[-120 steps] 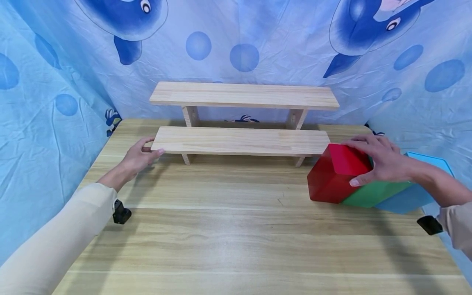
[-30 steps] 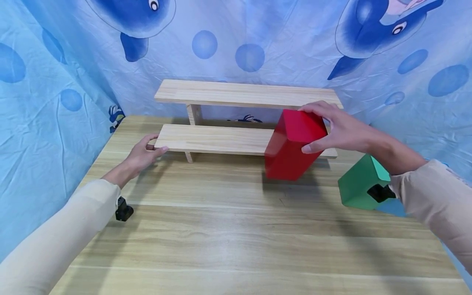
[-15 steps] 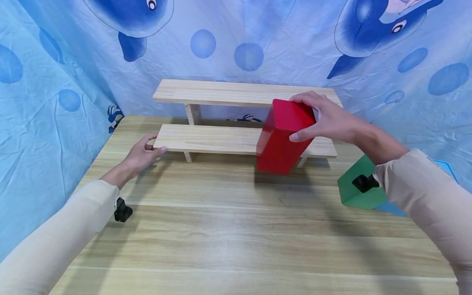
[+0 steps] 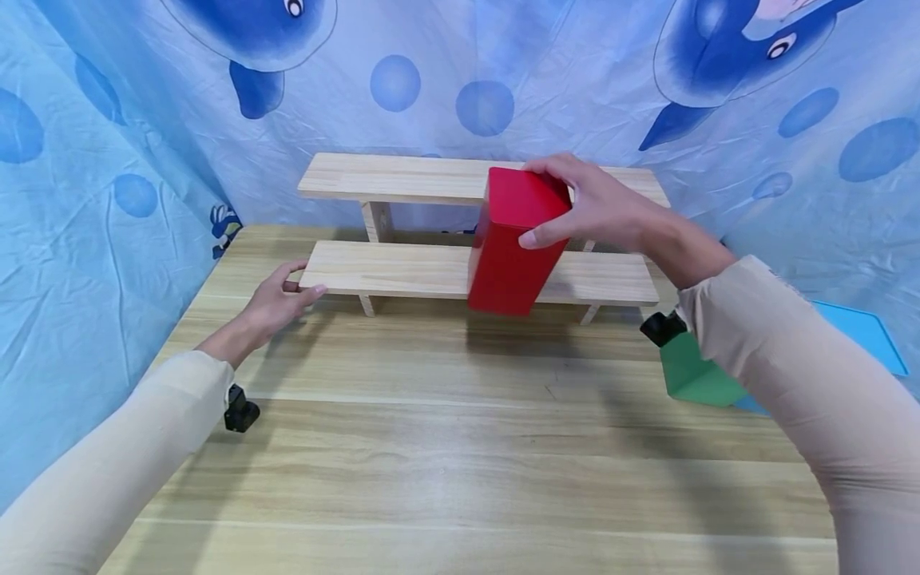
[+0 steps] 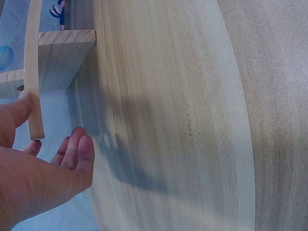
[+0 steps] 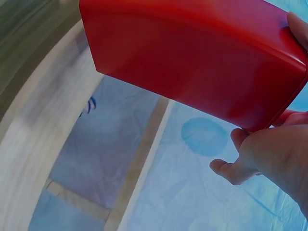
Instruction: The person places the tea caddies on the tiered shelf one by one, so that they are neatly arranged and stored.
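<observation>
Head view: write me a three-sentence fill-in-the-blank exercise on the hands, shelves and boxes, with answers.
1. The box that the right hand holds is coloured ____.
2. Of the upper shelf and the lower shelf, the left hand grips the ____ one.
3. Beside the blue box is another box, coloured ____.

Missing words: red; lower; green.

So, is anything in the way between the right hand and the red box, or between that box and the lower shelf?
Nothing visible: the right hand grips the red box, and nothing shows between it and the lower shelf. The green box is off to the right.
</observation>
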Available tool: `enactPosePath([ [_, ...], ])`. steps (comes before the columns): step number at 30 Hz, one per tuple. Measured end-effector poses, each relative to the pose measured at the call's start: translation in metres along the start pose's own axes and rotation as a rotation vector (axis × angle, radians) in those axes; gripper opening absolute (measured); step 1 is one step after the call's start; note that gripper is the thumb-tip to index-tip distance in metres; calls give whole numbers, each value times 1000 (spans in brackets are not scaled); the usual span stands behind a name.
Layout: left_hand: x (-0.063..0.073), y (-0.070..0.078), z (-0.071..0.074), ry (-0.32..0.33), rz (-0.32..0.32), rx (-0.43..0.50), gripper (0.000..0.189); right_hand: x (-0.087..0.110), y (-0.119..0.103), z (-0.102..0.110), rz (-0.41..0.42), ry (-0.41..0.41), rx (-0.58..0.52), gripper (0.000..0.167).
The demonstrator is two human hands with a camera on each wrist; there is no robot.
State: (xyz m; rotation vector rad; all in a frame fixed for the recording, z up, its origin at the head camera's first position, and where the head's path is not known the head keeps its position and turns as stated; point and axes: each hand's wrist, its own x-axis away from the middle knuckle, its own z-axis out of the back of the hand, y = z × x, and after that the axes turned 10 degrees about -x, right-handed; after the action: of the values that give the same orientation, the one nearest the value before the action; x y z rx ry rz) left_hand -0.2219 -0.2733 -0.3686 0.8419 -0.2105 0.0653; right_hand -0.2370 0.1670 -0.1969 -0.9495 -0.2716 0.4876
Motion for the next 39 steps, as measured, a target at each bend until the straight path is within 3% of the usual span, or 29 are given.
enactPosePath([
  [10,-1,2,-1,9,-7,-14,79,-23,-14,-9,75,-12,-101,74],
  [28,-2,7,-1,3,1,-19,79,-52,-17,-32,130,-67,-205,69],
  [39,2,3,0,-4,-2,-1,78,-58,-45,-56,126,-101,-269,61],
])
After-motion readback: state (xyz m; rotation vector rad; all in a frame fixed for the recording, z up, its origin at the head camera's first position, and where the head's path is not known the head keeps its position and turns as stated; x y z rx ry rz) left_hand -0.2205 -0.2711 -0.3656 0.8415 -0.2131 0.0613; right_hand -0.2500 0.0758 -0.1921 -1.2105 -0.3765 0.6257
